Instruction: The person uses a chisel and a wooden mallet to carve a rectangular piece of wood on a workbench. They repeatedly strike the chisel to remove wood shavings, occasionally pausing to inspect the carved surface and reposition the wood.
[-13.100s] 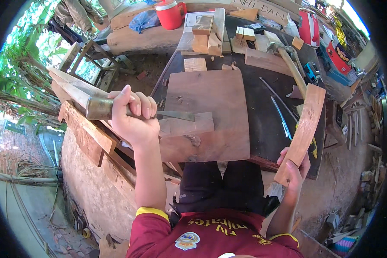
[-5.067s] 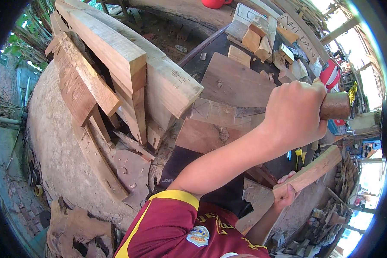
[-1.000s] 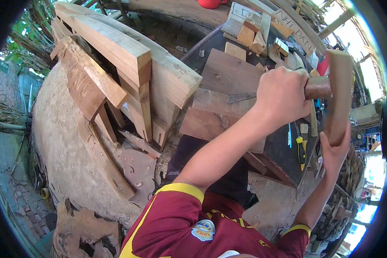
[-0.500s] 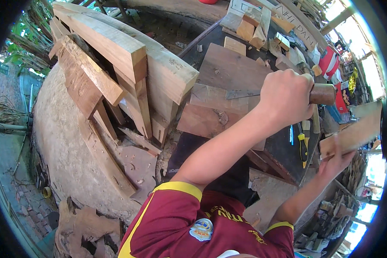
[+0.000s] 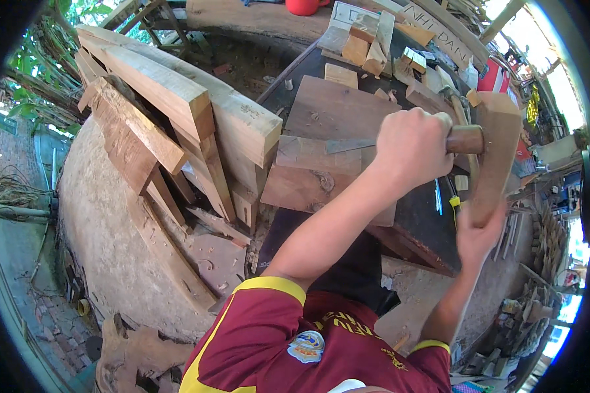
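My left hand (image 5: 412, 147) is wrapped round a chisel's round wooden handle (image 5: 467, 139); the narrow metal blade (image 5: 347, 145) extends leftward over a flat wood piece (image 5: 301, 156) on larger brown boards (image 5: 341, 108). My right hand (image 5: 480, 232), blurred by motion, grips the lower end of a long, flat wooden bar (image 5: 499, 150), which stands upright at the butt of the chisel handle, apparently against it. Whether the blade's tip is cutting into the wood I cannot tell.
Thick beams (image 5: 177, 85) lean at the left beside upright and slanted offcuts. The dark bench (image 5: 432, 242) holds small wood blocks (image 5: 354, 49), a hammer, a yellow-black-handled tool and pens. A red jug (image 5: 300, 5) sits at the back; scrap wood lies at lower right.
Since half a second ago, my right hand has swung the bar leftward and upright to the chisel's butt. Compared with the oldest frame, my left hand and chisel have moved right, over the bench.
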